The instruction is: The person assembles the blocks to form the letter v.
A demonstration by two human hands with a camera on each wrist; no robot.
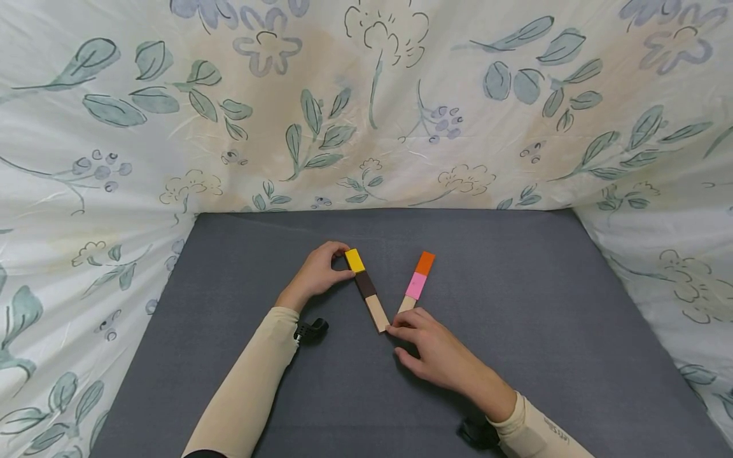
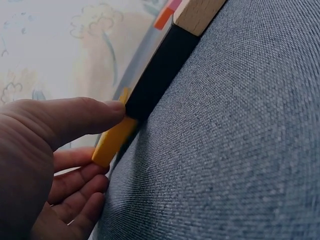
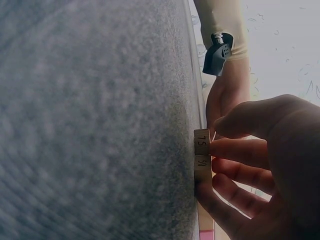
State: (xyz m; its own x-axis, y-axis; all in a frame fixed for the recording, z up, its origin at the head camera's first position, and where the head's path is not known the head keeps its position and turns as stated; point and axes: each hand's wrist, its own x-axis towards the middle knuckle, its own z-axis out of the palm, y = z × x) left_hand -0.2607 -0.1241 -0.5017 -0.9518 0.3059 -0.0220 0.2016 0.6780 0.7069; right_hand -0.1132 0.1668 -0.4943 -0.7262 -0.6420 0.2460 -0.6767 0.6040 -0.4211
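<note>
Two rows of short wooden blocks form a V on the grey cloth. A yellow block [image 1: 354, 260], a dark brown block [image 1: 366, 285] and a bare wood block [image 1: 376, 313] make the left row. The right row runs from an orange block [image 1: 425, 263] through a pink block [image 1: 416, 286] to another bare wood block [image 1: 406, 304], partly hidden by fingers. My left hand [image 1: 317, 270] pinches the yellow block between thumb and fingers. With its fingertips, my right hand [image 1: 438, 350] touches the block ends where the rows meet, marked 75 and 50 in the right wrist view; its thumb is apart.
Grey cloth [image 1: 515, 286] covers the table. Behind it hangs a white flowered sheet [image 1: 401, 159], which also borders both sides. Each wrist carries a black camera; the left one [image 1: 312, 331] hangs just above the cloth.
</note>
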